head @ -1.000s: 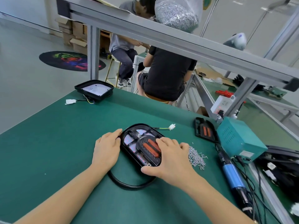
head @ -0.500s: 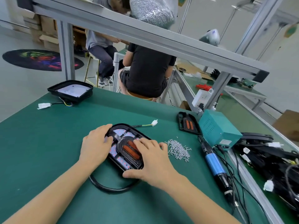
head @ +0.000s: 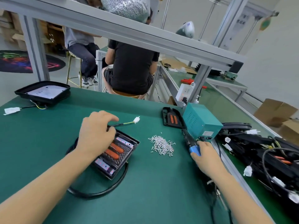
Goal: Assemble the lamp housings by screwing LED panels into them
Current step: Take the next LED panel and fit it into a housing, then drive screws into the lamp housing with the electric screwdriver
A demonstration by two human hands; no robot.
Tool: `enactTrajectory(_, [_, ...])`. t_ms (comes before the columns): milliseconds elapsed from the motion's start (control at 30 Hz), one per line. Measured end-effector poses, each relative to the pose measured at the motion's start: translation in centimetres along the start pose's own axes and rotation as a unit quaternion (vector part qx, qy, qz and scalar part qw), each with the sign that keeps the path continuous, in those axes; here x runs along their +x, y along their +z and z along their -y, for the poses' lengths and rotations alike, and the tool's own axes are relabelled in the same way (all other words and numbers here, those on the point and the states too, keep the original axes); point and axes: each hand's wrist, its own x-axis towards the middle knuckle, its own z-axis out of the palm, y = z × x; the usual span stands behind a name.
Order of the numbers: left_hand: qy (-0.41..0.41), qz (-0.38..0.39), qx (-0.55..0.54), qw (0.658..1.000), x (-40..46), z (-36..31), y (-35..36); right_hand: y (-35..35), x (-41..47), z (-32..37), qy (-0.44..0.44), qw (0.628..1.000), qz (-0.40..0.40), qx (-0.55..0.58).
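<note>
Under my left hand [head: 95, 135], which presses the lamp housing [head: 116, 152] on the counter [head: 153, 183], the LED panel [head: 113, 150] may shift if my right hand [head: 204, 155], gripping the electric screwdriver [head: 191, 143], drags its cord through the screws [head: 161, 145].

Dark green tabletop [head: 40, 143], black lamp housing [head: 116, 152] with orange strips, silvery screws [head: 161, 145], teal box [head: 202, 122], blue-banded screwdriver [head: 193, 147].

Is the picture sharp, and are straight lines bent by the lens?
Head view: wide-angle bending curves the metal frame beam and table edge; the screw pile is fairly sharp; right hand slightly soft; lighting even, shadows faint.
</note>
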Motion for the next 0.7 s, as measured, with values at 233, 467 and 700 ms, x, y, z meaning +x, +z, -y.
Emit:
enactTrajectory(233, [0.041, 0.206, -0.050, 0.977, -0.9, -10.3, 8.3, 0.8, 1.9, -0.5, 0.059, 0.996, 0.063, -0.027])
enactTrajectory(467, [-0.081, 0.162, -0.004, 0.983, -4.0, -7.2, 12.6, 1.7, 1.4, -1.7, 0.102, 0.993, 0.045, 0.048])
enactTrajectory(700, [-0.116, 0.139, -0.016, 0.983, -4.2, -6.6, 12.8, 0.5, 2.1, -1.9, 0.074, 0.990, 0.119, -0.018])
